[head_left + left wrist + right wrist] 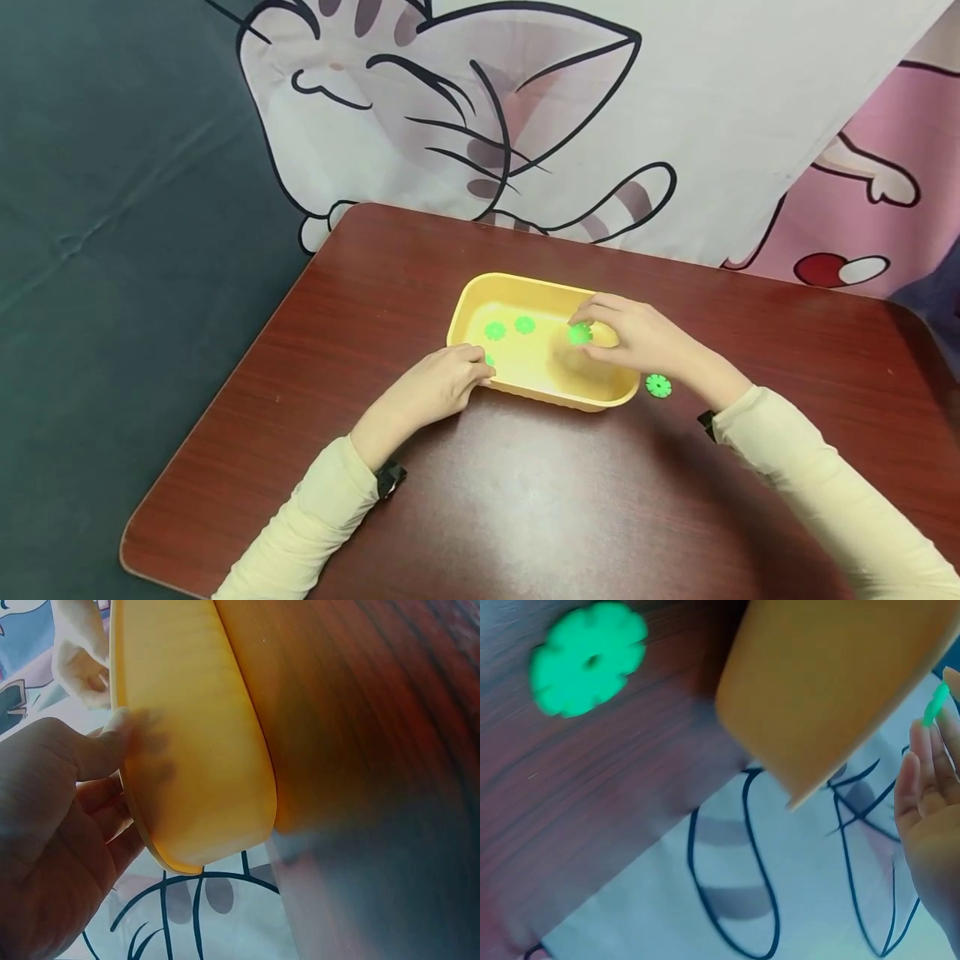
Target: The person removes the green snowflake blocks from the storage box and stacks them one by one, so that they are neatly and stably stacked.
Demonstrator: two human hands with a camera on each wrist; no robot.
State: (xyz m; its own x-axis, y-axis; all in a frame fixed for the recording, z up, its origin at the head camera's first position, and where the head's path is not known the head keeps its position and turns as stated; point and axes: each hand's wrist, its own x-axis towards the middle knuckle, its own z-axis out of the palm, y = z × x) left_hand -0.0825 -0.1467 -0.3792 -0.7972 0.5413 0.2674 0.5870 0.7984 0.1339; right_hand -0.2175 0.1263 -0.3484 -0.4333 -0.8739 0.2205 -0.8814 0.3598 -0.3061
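Observation:
A yellow plastic basin (540,393) stands on the table, with several green notched discs in it, among them one disc (495,331) and another disc (525,324). My left hand (442,383) grips the basin's near left rim; in the left wrist view the thumb (112,742) lies on the outer wall and the fingers go over the rim. Above the right part of the basin, my right hand (630,333) pinches a green notched disc (580,334) between thumb and fingers. Outside the basin, on the table to its right, lies one more green disc (658,386).
The basin is on a reddish-brown wooden table (360,283). A cloth with a cartoon cat (450,108) hangs behind the table's far edge. Dark green cloth (112,250) covers the left side. Both wrists carry a black strap-on device.

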